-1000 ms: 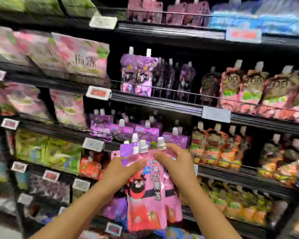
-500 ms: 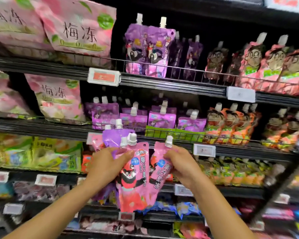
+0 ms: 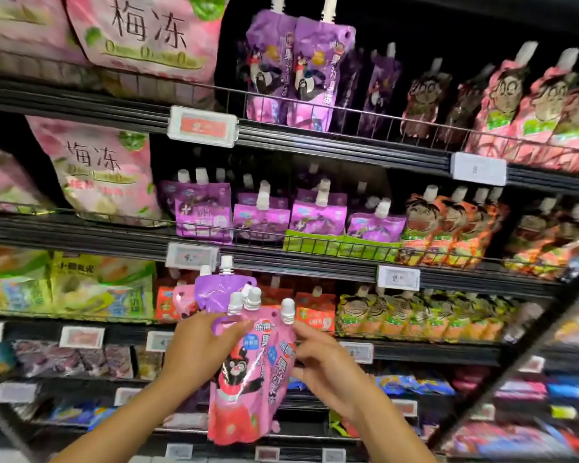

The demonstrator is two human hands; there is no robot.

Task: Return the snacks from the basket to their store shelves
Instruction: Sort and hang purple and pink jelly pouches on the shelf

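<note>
My left hand (image 3: 198, 350) grips a bunch of spouted jelly pouches in front of the shelves: pink pouches (image 3: 244, 379) with a black bear print hang down, and a purple pouch (image 3: 221, 292) stands up behind them. My right hand (image 3: 321, 362) pinches the right edge of one pink pouch (image 3: 286, 359) just below its white cap. Matching purple bear pouches (image 3: 301, 71) stand on the upper shelf, above and to the right of my hands. No basket is in view.
Black wire-fronted shelves (image 3: 315, 142) hold large pink bags (image 3: 141, 38) at the upper left, small purple pouches (image 3: 261, 215) in the middle row, cartoon-face pouches (image 3: 515, 105) at the right and orange pouches (image 3: 448, 228) below them. Price tags (image 3: 203, 127) line the shelf edges.
The view has drawn closer to the shelves and tilted up. My right hand has slid down from the pink pouch's cap to its side edge. The bunch stays in my left hand.
</note>
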